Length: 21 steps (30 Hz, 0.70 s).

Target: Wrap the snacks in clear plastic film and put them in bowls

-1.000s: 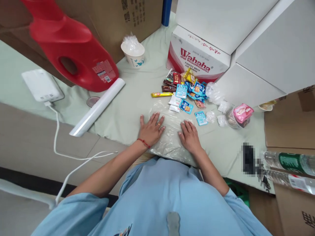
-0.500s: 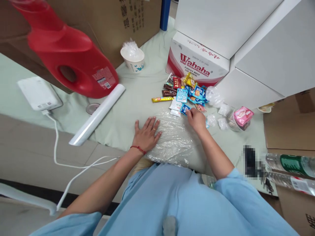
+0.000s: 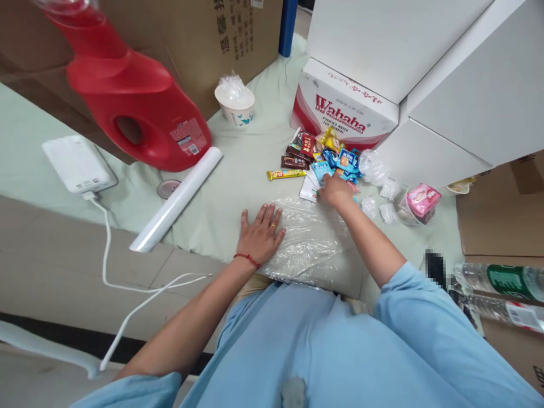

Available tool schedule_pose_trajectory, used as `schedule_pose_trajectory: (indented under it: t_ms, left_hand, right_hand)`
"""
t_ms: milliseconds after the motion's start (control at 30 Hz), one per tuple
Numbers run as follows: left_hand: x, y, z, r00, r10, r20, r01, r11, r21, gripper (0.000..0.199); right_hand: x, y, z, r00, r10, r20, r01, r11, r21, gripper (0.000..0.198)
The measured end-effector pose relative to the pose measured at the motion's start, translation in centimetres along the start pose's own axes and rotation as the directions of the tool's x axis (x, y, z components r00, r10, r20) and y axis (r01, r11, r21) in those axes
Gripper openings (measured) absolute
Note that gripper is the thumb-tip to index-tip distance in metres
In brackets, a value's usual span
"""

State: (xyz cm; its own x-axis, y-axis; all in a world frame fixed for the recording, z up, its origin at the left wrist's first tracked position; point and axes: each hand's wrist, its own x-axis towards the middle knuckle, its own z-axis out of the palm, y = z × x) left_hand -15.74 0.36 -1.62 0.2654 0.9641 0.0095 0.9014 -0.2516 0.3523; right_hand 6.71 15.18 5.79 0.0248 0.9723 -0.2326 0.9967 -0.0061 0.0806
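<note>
My left hand [image 3: 260, 233] lies flat with fingers spread, on the left edge of a sheet of clear plastic film [image 3: 310, 241] close to my body. My right hand [image 3: 338, 192] is at the front of a pile of snack packets, its fingers bent and closed. Its fingertips touch the lower edge of a light blue packet [image 3: 322, 170]; what they hold is hidden. A white sachet [image 3: 309, 188] pokes out left of the thumb. A yellow stick packet [image 3: 285, 174], brown bars [image 3: 294, 162] and dark blue packets [image 3: 348, 160] lie around.
A Wahaba-style red-and-white carton [image 3: 344, 105] stands behind the packets. Crumpled clear plastic bits [image 3: 369, 208] and a cup with a pink packet [image 3: 423, 201] are right. Left are a white roll [image 3: 176, 199], red jug [image 3: 140, 107], paper cup [image 3: 236, 102] and power bank [image 3: 80, 164].
My right hand has moved forward from a small dark blue packet to the light blue one, which is shifted and tilted. That dark blue packet no longer shows. My left hand stays flat.
</note>
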Motion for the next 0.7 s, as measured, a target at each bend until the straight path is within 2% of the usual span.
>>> schedule_pose_trajectory:
  t_ms: [67,133,200,300,400,500,600,700]
  left_hand:
    - [0.0,0.0,-0.1,1.0,0.002,0.01,-0.002,1.0,0.001,0.061]
    - [0.1,0.0,-0.1,1.0,0.006,0.014,-0.006,1.0,0.005,0.061]
    - [0.1,-0.1,-0.1,1.0,0.01,0.01,-0.011,1.0,0.009,0.061]
    - [0.1,-0.1,-0.1,1.0,0.013,-0.004,-0.013,1.0,0.008,0.061]
    - [0.1,-0.1,-0.2,1.0,0.015,-0.013,-0.015,1.0,0.008,0.06]
    - [0.1,-0.1,-0.2,1.0,0.008,-0.009,-0.007,1.0,0.02,0.06]
    - [0.1,0.0,-0.2,1.0,0.001,-0.008,-0.001,1.0,0.027,0.06]
    - [0.1,-0.1,0.0,1.0,0.017,-0.019,-0.016,1.0,0.023,0.06]
  right_hand:
    - [0.9,-0.1,-0.8,0.995,-0.094,-0.016,0.094,0.995,-0.023,0.035]
    - [2.4,-1.2,-1.3,0.972,-0.222,-0.077,0.221,0.975,-0.03,0.035]
    - [4.5,-2.6,-1.5,0.935,-0.334,-0.121,0.333,0.942,-0.032,0.043]
    - [7.6,-4.2,-1.3,0.899,-0.424,-0.106,0.425,0.905,-0.014,0.06]
    - [9.5,-4.6,-1.2,0.903,-0.425,-0.071,0.426,0.905,-0.002,0.074]
    - [9.5,-4.6,-1.4,0.93,-0.362,-0.07,0.362,0.932,-0.01,0.055]
    - [7.8,-4.3,-2.2,0.938,-0.311,-0.154,0.315,0.949,-0.002,0.039]
    - [4.3,-2.9,-3.2,0.913,-0.286,-0.29,0.308,0.951,0.033,0.041]
